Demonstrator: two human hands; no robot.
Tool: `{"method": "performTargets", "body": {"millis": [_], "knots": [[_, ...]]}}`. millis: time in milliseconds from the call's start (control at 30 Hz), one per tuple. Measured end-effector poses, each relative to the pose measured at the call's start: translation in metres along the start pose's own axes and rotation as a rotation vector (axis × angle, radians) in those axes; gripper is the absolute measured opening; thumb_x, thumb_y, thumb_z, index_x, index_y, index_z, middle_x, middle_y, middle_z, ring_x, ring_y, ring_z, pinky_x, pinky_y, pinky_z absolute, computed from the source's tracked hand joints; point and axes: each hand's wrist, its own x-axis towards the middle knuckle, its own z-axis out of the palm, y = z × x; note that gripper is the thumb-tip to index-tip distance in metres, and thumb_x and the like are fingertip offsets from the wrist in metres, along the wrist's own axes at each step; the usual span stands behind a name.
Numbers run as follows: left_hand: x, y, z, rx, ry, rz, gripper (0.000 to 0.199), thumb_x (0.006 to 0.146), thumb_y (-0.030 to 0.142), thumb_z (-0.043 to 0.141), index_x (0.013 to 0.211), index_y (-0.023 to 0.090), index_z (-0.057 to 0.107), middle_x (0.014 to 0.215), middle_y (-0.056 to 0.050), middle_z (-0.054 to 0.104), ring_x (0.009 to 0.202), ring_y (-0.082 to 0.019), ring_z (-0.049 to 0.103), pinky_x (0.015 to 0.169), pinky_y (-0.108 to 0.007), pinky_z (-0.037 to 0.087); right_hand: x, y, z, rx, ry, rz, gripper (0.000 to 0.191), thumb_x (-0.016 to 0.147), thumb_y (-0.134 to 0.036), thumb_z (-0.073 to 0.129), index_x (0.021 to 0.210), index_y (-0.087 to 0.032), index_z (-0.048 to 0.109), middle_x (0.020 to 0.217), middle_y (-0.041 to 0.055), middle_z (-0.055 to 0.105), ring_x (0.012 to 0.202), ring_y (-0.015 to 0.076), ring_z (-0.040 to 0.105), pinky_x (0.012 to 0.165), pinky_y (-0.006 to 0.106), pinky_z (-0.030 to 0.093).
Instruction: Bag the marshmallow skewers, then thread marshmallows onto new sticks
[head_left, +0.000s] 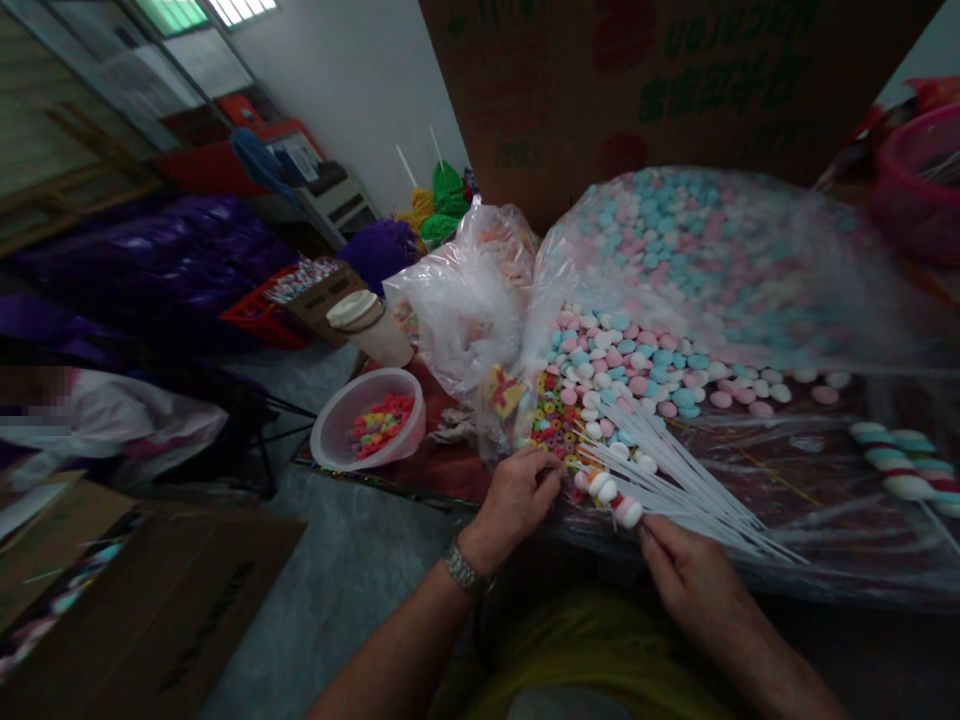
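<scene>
My right hand (686,560) pinches the near end of a short row of pieces (615,502), white, pink, red and orange, lined up as if on a stick. By the row's far end is my left hand (523,492), its thumb and fingertips drawn together over the table edge; what they hold is too small to make out. Small coloured rings (553,415) lie just beyond the left fingertips. White sticks (675,470) fan out beyond the row. Pink, blue and white round pieces (637,360) spill from a large clear bag (720,260).
A translucent bowl (326,440) with coloured pieces and a lidded tub (382,340) stand at left. Finished-looking striped sticks (904,465) lie at right. A large carton (555,110) stands behind, and a pink basket (919,190) at far right. A person's sleeve (142,415) shows far left.
</scene>
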Motion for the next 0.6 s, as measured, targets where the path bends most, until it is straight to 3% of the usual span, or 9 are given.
{"method": "performTargets", "body": {"millis": [100,167,333,600], "knots": [[0.005,0.009,-0.002,-0.414,-0.009,-0.277,0.017,0.077,0.029,0.056,0.08,0.013,0.062,0.062,-0.001,0.063,0.054,-0.011,0.055,0.05,-0.021,0.042,0.001,-0.004,-0.001,-0.062,-0.014,0.01,0.031,0.088,-0.026,0.03,0.074,-0.019,0.057,0.066,0.0044,0.064,0.058,0.0162,0.056,0.054,0.025,0.036],[0.007,0.015,-0.002,-0.677,-0.036,-0.394,0.022,0.072,0.033,0.063,0.078,0.012,0.06,0.058,0.0,0.063,0.049,-0.01,0.055,0.047,-0.02,0.042,0.002,-0.005,-0.001,-0.101,-0.038,0.012,0.031,0.087,-0.023,0.029,0.075,-0.019,0.057,0.069,0.0048,0.064,0.06,0.0167,0.058,0.055,0.026,0.036],[0.009,0.021,0.005,-0.954,-0.036,-0.396,0.024,0.062,0.025,0.073,0.074,0.013,0.056,0.058,0.001,0.062,0.048,-0.011,0.058,0.05,-0.023,0.048,0.002,-0.002,-0.001,-0.121,-0.043,0.024,0.029,0.087,-0.023,0.028,0.077,-0.02,0.056,0.071,0.0049,0.065,0.064,0.018,0.06,0.058,0.027,0.036],[0.012,0.024,0.011,-1.174,-0.108,-0.454,0.023,0.065,0.02,0.072,0.084,0.011,0.063,0.054,-0.001,0.062,0.051,-0.013,0.059,0.052,-0.025,0.048,0.002,0.002,-0.003,-0.136,0.028,-0.002,0.029,0.088,-0.022,0.029,0.074,-0.021,0.054,0.066,0.0039,0.063,0.06,0.0179,0.059,0.055,0.026,0.034]]}}
